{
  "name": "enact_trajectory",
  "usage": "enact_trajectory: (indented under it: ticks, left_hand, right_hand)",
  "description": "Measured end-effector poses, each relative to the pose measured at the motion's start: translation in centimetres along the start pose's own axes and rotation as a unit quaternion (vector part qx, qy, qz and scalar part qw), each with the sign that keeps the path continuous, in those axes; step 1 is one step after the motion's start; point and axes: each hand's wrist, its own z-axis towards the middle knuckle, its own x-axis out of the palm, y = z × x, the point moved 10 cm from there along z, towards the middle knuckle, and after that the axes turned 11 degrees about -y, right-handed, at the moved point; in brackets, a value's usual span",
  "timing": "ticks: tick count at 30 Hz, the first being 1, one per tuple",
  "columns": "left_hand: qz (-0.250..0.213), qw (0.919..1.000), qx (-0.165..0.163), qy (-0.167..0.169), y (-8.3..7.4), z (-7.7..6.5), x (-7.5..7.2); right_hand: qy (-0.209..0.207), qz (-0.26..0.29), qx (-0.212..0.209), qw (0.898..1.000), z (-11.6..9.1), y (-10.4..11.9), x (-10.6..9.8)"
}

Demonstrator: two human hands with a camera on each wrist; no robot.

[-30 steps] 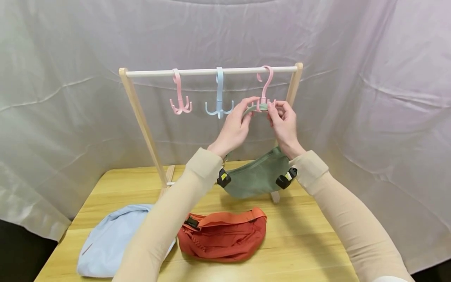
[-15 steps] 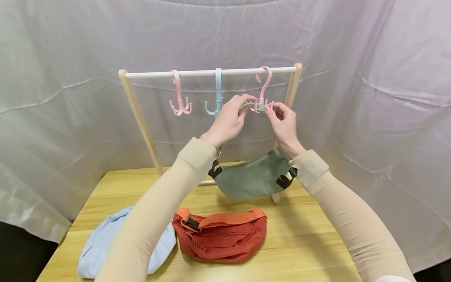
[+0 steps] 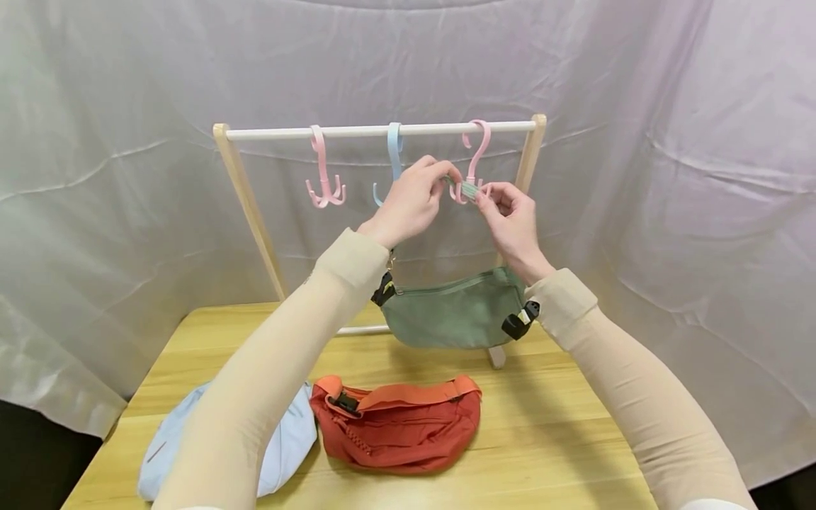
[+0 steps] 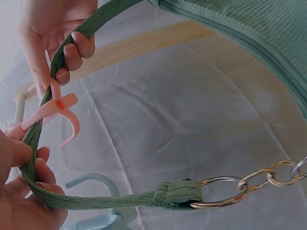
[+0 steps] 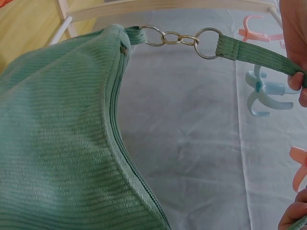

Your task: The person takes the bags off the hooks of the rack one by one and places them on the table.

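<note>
A green ribbed shoulder bag [image 3: 452,315] hangs in the air below both hands, zipper edge up. Its strap [image 4: 57,199] runs up to the right-hand pink four-prong hook [image 3: 476,152] and lies against its prongs. On the hook's left side my left hand [image 3: 411,202] pinches the strap. My right hand [image 3: 513,223] pinches it on the other side, with fingers curled. A gold chain [image 5: 180,39] joins strap and bag at one end. In the left wrist view, the pink hook's prongs [image 4: 62,108] cross the strap between the hands.
A white bar [image 3: 274,133] on a wooden stand [image 3: 251,205] also carries a left pink hook [image 3: 325,188] and a blue hook [image 3: 394,149], partly behind my left hand. A red waist bag [image 3: 401,432] and light blue bag [image 3: 290,446] lie on the wooden table [image 3: 535,439].
My left hand has moved left and slightly up along the strap, away from the hook. The bag's left end has swung left and up. The right hand has barely moved.
</note>
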Motion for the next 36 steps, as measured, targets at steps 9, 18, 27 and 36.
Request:
enact_trajectory:
  ticks: [9,18,27,36]
  left_hand:
    - [-0.015,0.9997,-0.018,0.003,0.0,0.9,-0.5]
    - [-0.090,0.9882,-0.123,-0.017,1.7,0.8,-0.6]
    - [-0.152,0.9806,-0.116,-0.041,1.0,1.0,-0.5]
    - [-0.165,0.9788,-0.116,-0.036,0.8,0.7,-0.3]
  right_hand:
    - [0.025,0.010,0.007,1.000,0.1,0.4,0.7]
    - [0.022,0.031,-0.002,0.999,0.1,0.4,1.3]
    - [0.014,0.029,0.003,0.999,0.0,0.4,1.3]
    - [-0.004,0.037,0.018,0.999,0.2,0.2,0.8]
